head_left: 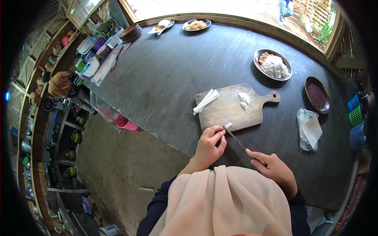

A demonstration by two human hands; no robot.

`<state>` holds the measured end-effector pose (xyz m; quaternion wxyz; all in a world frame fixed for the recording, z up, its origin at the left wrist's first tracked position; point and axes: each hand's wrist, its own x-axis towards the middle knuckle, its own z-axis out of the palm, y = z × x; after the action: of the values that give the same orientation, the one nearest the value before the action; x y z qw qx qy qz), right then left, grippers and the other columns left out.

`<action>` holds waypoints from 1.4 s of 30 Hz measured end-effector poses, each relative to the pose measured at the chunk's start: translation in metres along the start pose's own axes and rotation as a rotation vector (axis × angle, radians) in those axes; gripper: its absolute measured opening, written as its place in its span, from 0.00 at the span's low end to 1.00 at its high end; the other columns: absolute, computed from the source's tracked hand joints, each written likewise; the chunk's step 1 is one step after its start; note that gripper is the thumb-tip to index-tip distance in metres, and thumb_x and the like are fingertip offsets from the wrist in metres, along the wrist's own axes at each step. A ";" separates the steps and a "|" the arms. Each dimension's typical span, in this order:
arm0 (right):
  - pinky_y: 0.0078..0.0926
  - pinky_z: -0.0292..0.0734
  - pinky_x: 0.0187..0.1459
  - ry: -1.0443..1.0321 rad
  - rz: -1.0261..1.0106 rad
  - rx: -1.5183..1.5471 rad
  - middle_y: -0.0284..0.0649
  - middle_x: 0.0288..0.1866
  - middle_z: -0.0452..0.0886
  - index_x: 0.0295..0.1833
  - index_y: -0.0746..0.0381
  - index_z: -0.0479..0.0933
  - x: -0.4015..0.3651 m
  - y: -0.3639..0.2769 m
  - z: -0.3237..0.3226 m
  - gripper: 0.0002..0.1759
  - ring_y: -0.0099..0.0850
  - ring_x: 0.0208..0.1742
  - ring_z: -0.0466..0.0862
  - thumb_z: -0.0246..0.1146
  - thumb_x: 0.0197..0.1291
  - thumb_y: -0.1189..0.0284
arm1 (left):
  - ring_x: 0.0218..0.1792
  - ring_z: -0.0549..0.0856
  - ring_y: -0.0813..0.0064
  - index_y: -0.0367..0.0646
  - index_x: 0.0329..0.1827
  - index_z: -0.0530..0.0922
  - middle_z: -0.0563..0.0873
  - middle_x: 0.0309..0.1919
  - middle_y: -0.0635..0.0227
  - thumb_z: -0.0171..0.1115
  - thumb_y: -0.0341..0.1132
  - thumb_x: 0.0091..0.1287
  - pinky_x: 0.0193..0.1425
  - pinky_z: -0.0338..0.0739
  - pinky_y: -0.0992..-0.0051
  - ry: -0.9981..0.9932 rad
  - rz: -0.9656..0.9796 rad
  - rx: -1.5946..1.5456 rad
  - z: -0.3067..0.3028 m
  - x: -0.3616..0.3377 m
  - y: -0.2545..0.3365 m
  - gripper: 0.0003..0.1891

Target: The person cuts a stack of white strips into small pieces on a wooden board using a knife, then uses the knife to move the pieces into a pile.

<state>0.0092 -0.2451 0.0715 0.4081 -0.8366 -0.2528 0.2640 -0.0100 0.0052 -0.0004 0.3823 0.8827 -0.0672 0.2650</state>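
In my right hand (269, 167) is a thin-bladed knife (238, 140), gripped by its handle and pointing up and left toward the board. Small white pieces (228, 125) cling near the blade's tip. The curled fingers of my left hand (211, 143) are pressed together beside that tip; what they pinch, if anything, is hidden. Just beyond both hands lies a wooden cutting board (226, 112), its handle toward the right. Long white strips (206, 101) are piled on its left end, and a small heap of fine white shreds (244, 102) sits nearer the handle.
A plate (256, 67) beyond the board bears white shreds and brown food. To the right are a brown plate (316, 95) and a plastic packet with a white slab (311, 131). Food plates (197, 25) and stacked plates (130, 32) stand at the far edge. Someone bends (60, 83) at left.
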 end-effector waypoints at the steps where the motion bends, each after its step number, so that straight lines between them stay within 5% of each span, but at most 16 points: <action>1: 0.31 0.73 0.27 -0.002 0.007 -0.011 0.48 0.20 0.76 0.68 0.50 0.77 0.000 -0.001 0.000 0.21 0.36 0.16 0.74 0.61 0.70 0.68 | 0.47 0.84 0.58 0.32 0.42 0.85 0.85 0.45 0.59 0.63 0.25 0.60 0.55 0.78 0.65 -0.006 -0.005 -0.001 0.000 0.000 0.000 0.09; 12: 0.34 0.74 0.29 -0.026 0.042 0.011 0.50 0.22 0.78 0.67 0.50 0.77 0.009 0.000 0.003 0.20 0.45 0.20 0.78 0.62 0.70 0.67 | 0.47 0.82 0.61 0.33 0.41 0.86 0.84 0.44 0.61 0.65 0.24 0.59 0.54 0.77 0.67 -0.023 -0.023 0.018 -0.001 0.003 0.000 0.08; 23: 0.25 0.73 0.32 -0.061 0.098 0.101 0.44 0.20 0.75 0.69 0.52 0.76 0.007 -0.005 -0.007 0.22 0.25 0.20 0.71 0.61 0.71 0.68 | 0.47 0.81 0.60 0.33 0.41 0.85 0.84 0.45 0.61 0.64 0.26 0.59 0.54 0.77 0.66 -0.011 -0.016 -0.006 -0.001 0.003 -0.001 0.09; 42: 0.25 0.73 0.34 -0.045 0.099 0.105 0.48 0.23 0.77 0.69 0.54 0.76 0.018 -0.002 0.003 0.21 0.26 0.22 0.72 0.59 0.72 0.69 | 0.46 0.82 0.59 0.34 0.40 0.85 0.84 0.45 0.61 0.64 0.25 0.57 0.54 0.78 0.65 -0.025 0.004 0.031 0.000 0.001 -0.004 0.09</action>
<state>0.0200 -0.2306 0.0671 0.4320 -0.8194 -0.2061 0.3154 -0.0074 0.0075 -0.0022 0.3672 0.8916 -0.0698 0.2556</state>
